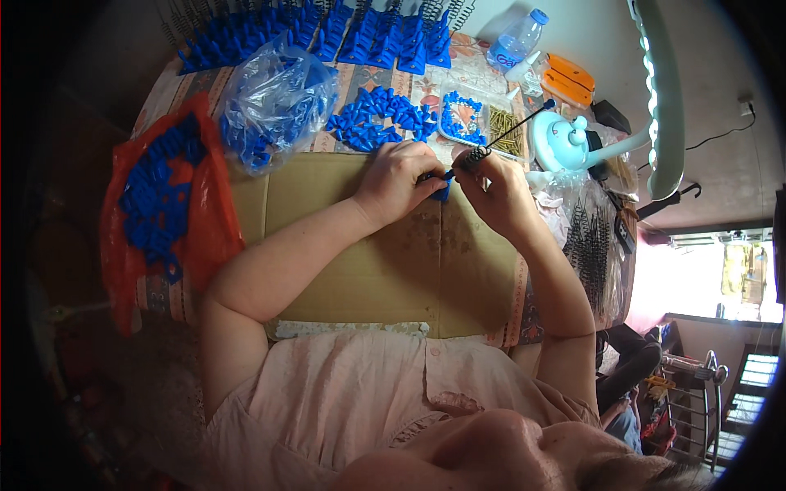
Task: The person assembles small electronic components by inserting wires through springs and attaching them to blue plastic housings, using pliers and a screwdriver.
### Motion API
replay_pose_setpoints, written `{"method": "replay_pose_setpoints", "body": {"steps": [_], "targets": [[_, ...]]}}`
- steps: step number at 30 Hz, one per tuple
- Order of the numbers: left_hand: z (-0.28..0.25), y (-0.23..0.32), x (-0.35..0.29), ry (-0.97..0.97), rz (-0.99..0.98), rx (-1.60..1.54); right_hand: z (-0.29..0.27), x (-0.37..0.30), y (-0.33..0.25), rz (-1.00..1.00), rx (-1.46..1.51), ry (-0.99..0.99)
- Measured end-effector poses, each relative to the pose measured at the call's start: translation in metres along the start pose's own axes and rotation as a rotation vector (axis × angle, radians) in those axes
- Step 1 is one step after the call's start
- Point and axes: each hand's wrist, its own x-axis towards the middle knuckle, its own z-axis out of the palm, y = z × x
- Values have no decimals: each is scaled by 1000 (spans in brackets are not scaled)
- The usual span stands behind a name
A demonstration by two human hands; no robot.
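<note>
My left hand (399, 182) is closed on a small blue plastic piece (442, 194), which sticks out below its fingertips. In my right hand (501, 195), the fingers pinch a black coil spring (476, 157). A thin dark rod runs from this spring up and right to a small dark tip. Both hands meet over the brown cardboard sheet (344, 270), fingertips almost touching. How the spring's lower end and the blue piece join is hidden by the fingers. Just beyond the hands lies a pile of blue cone-shaped parts (372, 114).
Blue stands with upright springs (393, 41) line the back. A clear bag (278, 106) and a red bag (217, 192) of blue parts lie left. Rightward are a tray of small blue parts and brass screws (503, 131), a bottle (517, 39), a lamp (561, 139) and bundled black springs (588, 254).
</note>
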Motion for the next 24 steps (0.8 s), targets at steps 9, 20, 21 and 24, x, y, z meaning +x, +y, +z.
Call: {"method": "replay_pose_setpoints", "body": {"steps": [9, 20, 21, 24], "targets": [[-24, 2, 23, 50, 74, -11, -13, 27, -11, -101, 27, 75], [-69, -73, 82, 187, -199, 248, 19, 159, 22, -184, 82, 124], [-70, -78, 85, 190, -294, 220, 25, 167, 26, -197, 74, 135], [-70, -95, 88, 253, -314, 236, 37, 189, 34, -202, 71, 121]]}}
